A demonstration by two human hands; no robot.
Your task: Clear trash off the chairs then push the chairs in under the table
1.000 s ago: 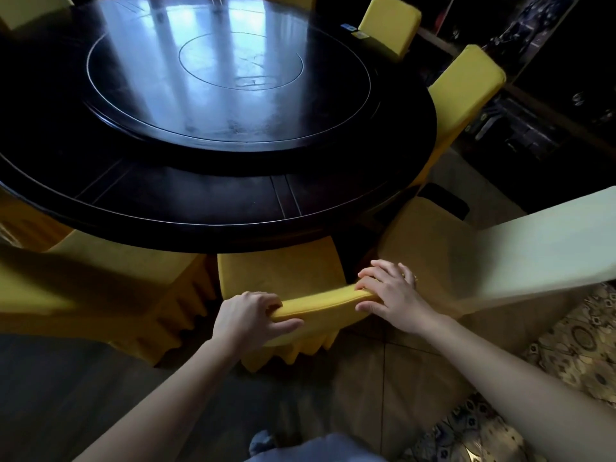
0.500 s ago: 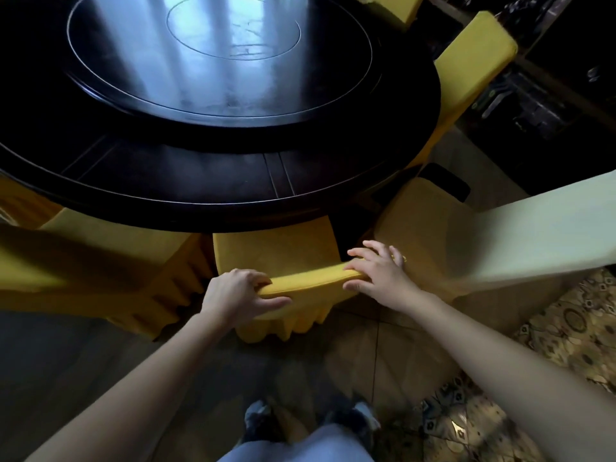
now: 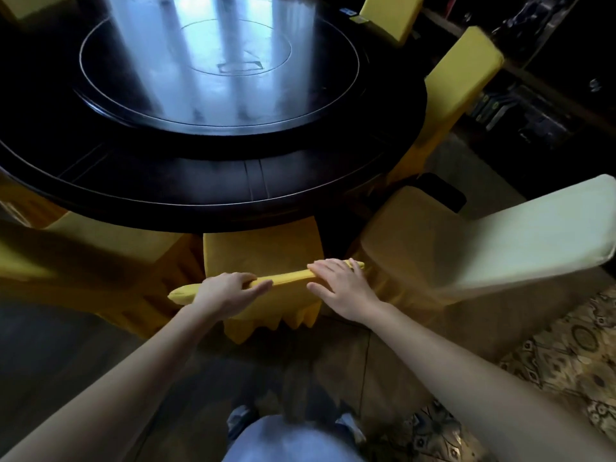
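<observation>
Both hands are on the top rail of the yellow-covered chair [image 3: 263, 258] right in front of the round dark counter [image 3: 213, 181]. The left hand [image 3: 226, 291] is wrapped over the rail, fingers curled over the far side and thumb along the near side, a real grip. The right hand [image 3: 340, 285] lies flatter, fingers spread across the rail toward its end, thumb hanging below; it looks more like pressing than clamping. The chair's seat is partly tucked beneath the counter's rim, the backrest standing just outside it, and no trash shows on the part of the seat I can see.

So this reads as the push-in step. To do it well: keep the hands evenly either side of the rail's middle so the chair goes straight rather than swinging. Push low and level, not downward, or the back legs may dig in and the skirted cover could bunch on the floor. Watch the neighbours: another yellow chair [image 3: 100, 261] sits close on the counter's near left, and a pale cream chair [image 3: 483, 248] is angled out at the near right, its seat just beside this one. Ease off once the backrest nears the counter's edge, so fingers on the far side don't get pinched.
</observation>
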